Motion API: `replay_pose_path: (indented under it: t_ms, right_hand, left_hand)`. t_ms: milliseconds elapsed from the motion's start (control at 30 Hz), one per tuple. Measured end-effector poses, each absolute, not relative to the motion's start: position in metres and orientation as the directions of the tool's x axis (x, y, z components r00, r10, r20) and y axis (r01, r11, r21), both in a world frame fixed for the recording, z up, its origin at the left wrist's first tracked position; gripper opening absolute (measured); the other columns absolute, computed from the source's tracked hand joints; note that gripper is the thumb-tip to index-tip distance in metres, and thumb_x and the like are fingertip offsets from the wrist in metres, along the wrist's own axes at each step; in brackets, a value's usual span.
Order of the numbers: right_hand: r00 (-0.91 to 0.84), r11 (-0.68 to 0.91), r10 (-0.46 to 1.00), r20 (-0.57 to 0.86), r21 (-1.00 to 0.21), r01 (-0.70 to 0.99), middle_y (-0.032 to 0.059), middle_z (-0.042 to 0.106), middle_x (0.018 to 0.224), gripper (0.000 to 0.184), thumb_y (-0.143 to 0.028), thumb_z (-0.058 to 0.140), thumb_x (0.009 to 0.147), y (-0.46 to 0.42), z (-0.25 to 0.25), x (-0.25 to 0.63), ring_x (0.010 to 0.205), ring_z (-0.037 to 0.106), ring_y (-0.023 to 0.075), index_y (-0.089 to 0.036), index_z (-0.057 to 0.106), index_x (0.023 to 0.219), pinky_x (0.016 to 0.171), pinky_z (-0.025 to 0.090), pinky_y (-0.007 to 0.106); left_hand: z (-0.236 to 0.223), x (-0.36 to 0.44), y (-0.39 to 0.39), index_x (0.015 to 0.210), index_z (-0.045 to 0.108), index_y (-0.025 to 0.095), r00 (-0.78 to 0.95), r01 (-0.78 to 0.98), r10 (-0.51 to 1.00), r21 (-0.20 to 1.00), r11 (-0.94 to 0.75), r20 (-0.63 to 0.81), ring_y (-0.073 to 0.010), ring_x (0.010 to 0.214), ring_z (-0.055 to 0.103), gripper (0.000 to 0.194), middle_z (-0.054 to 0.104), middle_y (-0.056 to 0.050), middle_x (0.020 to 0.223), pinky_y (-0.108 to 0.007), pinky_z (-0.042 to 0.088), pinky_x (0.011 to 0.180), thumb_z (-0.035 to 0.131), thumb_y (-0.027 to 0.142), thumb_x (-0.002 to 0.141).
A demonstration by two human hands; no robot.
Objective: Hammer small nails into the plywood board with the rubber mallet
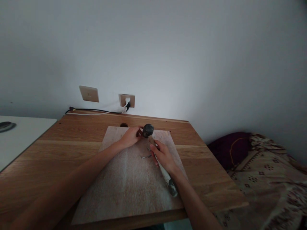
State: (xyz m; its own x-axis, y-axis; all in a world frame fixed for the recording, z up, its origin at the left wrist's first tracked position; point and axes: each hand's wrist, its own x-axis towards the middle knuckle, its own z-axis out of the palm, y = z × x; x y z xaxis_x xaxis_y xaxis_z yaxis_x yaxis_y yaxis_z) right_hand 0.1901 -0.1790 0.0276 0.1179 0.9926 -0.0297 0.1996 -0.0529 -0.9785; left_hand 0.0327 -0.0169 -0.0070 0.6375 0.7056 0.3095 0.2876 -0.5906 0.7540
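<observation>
My right hand [163, 155] is closed round the wooden handle of a hammer [165, 175], gripping it near the head. The dark, round hammer head [148, 130] is over the far part of a pale wooden board [124, 179]. Right beside that head is my left hand [131, 135], its fingers bent and drawn together. What those fingertips hold, if anything, is hidden. Several nails [146, 156] lie loose on the board between my hands, and a few small ones are partly covered by my right hand.
The board lies on a brown wooden table [206, 172] against a wall. A wall socket [127, 100] holds plugs, with cables [96, 112] running along the table's back edge. A white surface [26, 134] adjoins at left. Patterned bedding [266, 179] is at right.
</observation>
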Motion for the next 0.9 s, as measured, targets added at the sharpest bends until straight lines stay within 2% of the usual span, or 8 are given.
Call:
replay_pose_path:
  t_ms: [133, 233, 367, 467, 600, 700, 800, 900]
  right_hand:
    - [0.167, -0.071, 0.985, -0.045, -0.985, 0.157, -0.0068, 0.053, 0.057, 0.036, -0.061, 0.066, 0.089, -0.181, 0.032, 0.195, 0.034, 0.044, 0.0112, -0.025, 0.058, 0.087, 0.031, 0.036, 0.026]
    - [0.245, -0.055, 0.969, -0.027, -0.993, 0.106, -0.0066, 0.054, 0.060, 0.035, -0.059, 0.067, 0.088, -0.182, 0.034, 0.202, 0.035, 0.044, 0.0111, -0.025, 0.060, 0.092, 0.031, 0.038, 0.025]
    - [0.302, -0.071, 0.952, -0.051, -0.996, 0.053, -0.0077, 0.052, 0.059, 0.042, -0.060, 0.069, 0.084, -0.180, 0.032, 0.208, 0.034, 0.043, 0.0111, -0.023, 0.063, 0.101, 0.029, 0.037, 0.025]
    - [0.302, -0.079, 0.951, -0.064, -0.996, 0.036, -0.0081, 0.051, 0.060, 0.043, -0.060, 0.070, 0.083, -0.180, 0.030, 0.208, 0.033, 0.043, 0.0104, -0.023, 0.065, 0.103, 0.029, 0.037, 0.025]
    - [0.303, -0.078, 0.951, -0.062, -0.996, 0.041, -0.0075, 0.052, 0.061, 0.040, -0.059, 0.069, 0.083, -0.180, 0.029, 0.207, 0.034, 0.043, 0.0104, -0.024, 0.064, 0.102, 0.029, 0.037, 0.025]
    - [0.293, -0.076, 0.954, -0.056, -0.995, 0.060, -0.0074, 0.053, 0.060, 0.040, -0.059, 0.069, 0.082, -0.179, 0.030, 0.206, 0.034, 0.043, 0.0110, -0.023, 0.063, 0.100, 0.029, 0.038, 0.026]
    - [0.293, -0.079, 0.954, -0.058, -0.995, 0.062, -0.0071, 0.053, 0.060, 0.039, -0.059, 0.068, 0.082, -0.179, 0.030, 0.205, 0.034, 0.044, 0.0113, -0.024, 0.063, 0.098, 0.029, 0.038, 0.026]
    - [0.294, -0.088, 0.953, -0.065, -0.994, 0.065, -0.0069, 0.054, 0.061, 0.037, -0.058, 0.068, 0.083, -0.180, 0.031, 0.203, 0.034, 0.044, 0.0113, -0.024, 0.062, 0.098, 0.030, 0.038, 0.026]
  left_hand:
    - [0.000, 0.027, -0.031, 0.115, 0.064, 0.015, 0.603, 0.353, 0.702, 0.661, -0.662, 0.379, -0.0198, 0.085, 0.069, 0.039, 0.070, -0.010, 0.112, -0.034, 0.057, 0.078, 0.074, 0.015, 0.077]
    - [0.009, 0.023, -0.053, 0.116, 0.063, 0.018, 0.727, 0.344, 0.538, 0.452, -0.823, 0.426, -0.0251, 0.106, 0.068, 0.034, 0.067, -0.011, 0.120, -0.039, 0.056, 0.095, 0.073, 0.020, 0.084]
    - [0.020, 0.028, -0.079, 0.107, 0.068, 0.021, 0.925, 0.107, 0.140, 0.113, -0.988, 0.354, -0.0265, 0.109, 0.068, 0.015, 0.074, -0.009, 0.107, -0.040, 0.051, 0.101, 0.062, 0.013, 0.097]
    - [0.023, 0.034, -0.085, 0.103, 0.071, 0.022, 0.937, 0.053, 0.059, 0.027, -0.998, 0.345, -0.0245, 0.095, 0.070, 0.020, 0.075, -0.006, 0.092, -0.037, 0.052, 0.093, 0.058, 0.008, 0.098]
    - [0.022, 0.030, -0.069, 0.103, 0.075, 0.023, 0.906, 0.134, 0.181, 0.145, -0.980, 0.383, -0.0237, 0.101, 0.071, 0.021, 0.077, -0.005, 0.100, -0.036, 0.053, 0.095, 0.061, 0.009, 0.097]
    - [0.015, 0.018, -0.045, 0.106, 0.076, 0.022, 0.765, 0.288, 0.473, 0.424, -0.858, 0.437, -0.0224, 0.102, 0.073, 0.022, 0.079, -0.006, 0.107, -0.035, 0.054, 0.095, 0.062, 0.010, 0.094]
    - [0.005, 0.006, -0.024, 0.100, 0.077, 0.019, 0.613, 0.341, 0.693, 0.663, -0.666, 0.381, -0.0209, 0.092, 0.075, 0.018, 0.081, -0.006, 0.098, -0.033, 0.056, 0.087, 0.063, 0.013, 0.091]
    - [-0.002, 0.000, -0.016, 0.094, 0.077, 0.019, 0.603, 0.353, 0.733, 0.718, -0.600, 0.316, -0.0207, 0.086, 0.075, 0.013, 0.081, -0.005, 0.091, -0.031, 0.055, 0.082, 0.066, 0.016, 0.088]
